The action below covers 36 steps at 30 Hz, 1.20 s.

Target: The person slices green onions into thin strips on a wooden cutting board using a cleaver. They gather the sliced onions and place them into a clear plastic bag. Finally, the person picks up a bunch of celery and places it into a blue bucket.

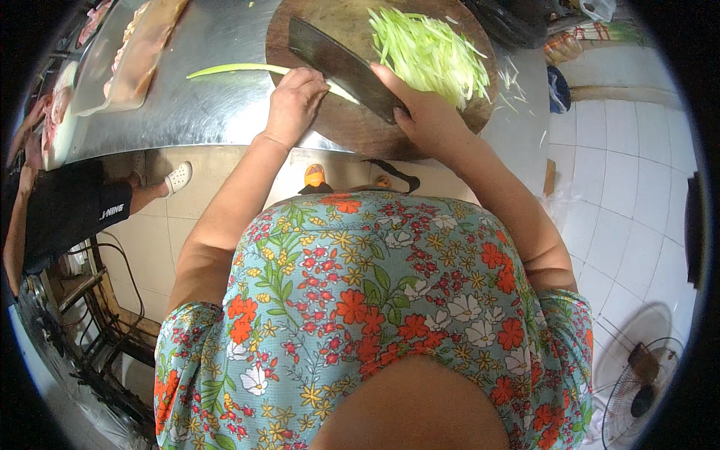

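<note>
My left hand [297, 104] presses down on a long pale-green vegetable stalk [236, 67] at the left part of a round wooden chopping board [360, 135]. One end of the stalk reaches left past the board's edge, over the metal table. In my right hand [430, 115] is a cleaver [340, 67] with a broad dark blade, held by its near end. The blade stands slanted just right of the stalk's cut end. A heap of thin green vegetable strips [430, 56] lies on the board's right part, beyond my right hand.
The stainless steel table [208, 112] carries a clear plastic tub [121, 90] with meat at left. Beside it is a pale tray [63, 121] with meat, where another person's hands [34, 135] are. Loose shreds [512, 84] lie right of the board. A fan [641, 388] stands lower right.
</note>
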### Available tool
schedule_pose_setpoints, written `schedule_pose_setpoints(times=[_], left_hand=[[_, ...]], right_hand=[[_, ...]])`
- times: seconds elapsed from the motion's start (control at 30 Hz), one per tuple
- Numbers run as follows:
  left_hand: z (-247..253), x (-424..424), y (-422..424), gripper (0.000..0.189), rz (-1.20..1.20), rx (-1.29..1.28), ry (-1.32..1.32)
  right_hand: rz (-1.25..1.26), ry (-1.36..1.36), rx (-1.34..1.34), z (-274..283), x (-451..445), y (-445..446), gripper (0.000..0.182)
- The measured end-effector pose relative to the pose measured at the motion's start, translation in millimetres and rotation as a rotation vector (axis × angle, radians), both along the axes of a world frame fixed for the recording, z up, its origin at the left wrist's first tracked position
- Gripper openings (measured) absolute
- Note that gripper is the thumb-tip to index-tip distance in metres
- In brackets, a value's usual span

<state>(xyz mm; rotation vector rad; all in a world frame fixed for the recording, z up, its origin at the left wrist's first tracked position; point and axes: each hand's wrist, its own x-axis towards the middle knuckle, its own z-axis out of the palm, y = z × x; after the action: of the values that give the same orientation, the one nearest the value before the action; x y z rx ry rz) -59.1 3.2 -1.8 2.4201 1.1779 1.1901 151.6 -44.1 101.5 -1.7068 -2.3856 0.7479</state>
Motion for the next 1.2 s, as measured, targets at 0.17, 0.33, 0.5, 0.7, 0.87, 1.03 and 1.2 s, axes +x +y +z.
schedule_pose_setpoints(times=[0.17, 0.33, 0.5, 0.7, 0.87, 1.03, 1.2], left_hand=[[-2.9, -2.8, -3.5, 0.013, 0.003, -0.006, -0.036], [-2.4, -0.8, -4.0, 0.013, 0.002, -0.010, -0.027], [-3.5, 0.3, 0.0, 0.013, 0.012, 0.015, -0.029], [-7.2, -3.3, -3.4, 0.011, 0.021, -0.005, -0.051], [-5.0, -0.3, -3.8, 0.011, 0.011, -0.006, -0.049], [-5.4, -1.5, -0.6, 0.010, 0.016, -0.007, -0.080], [-7.1, -3.9, -3.2, 0.010, 0.019, -0.025, -0.085]], right_hand=[[0.037, -0.118, -0.057, 28.6, -0.8, -10.8, 0.066], [0.008, -0.057, -0.057, 12.9, -3.8, -5.1, 0.065], [0.014, 0.045, 0.070, -6.0, -11.8, 3.3, 0.065], [0.064, -0.015, -0.017, 20.0, -2.1, -4.8, 0.065], [0.011, -0.025, -0.040, 4.5, -10.3, 3.0, 0.068], [-0.022, 0.095, 0.012, -1.4, -14.8, 8.6, 0.068], [0.048, 0.022, -0.026, 17.8, -5.2, -1.8, 0.068]])
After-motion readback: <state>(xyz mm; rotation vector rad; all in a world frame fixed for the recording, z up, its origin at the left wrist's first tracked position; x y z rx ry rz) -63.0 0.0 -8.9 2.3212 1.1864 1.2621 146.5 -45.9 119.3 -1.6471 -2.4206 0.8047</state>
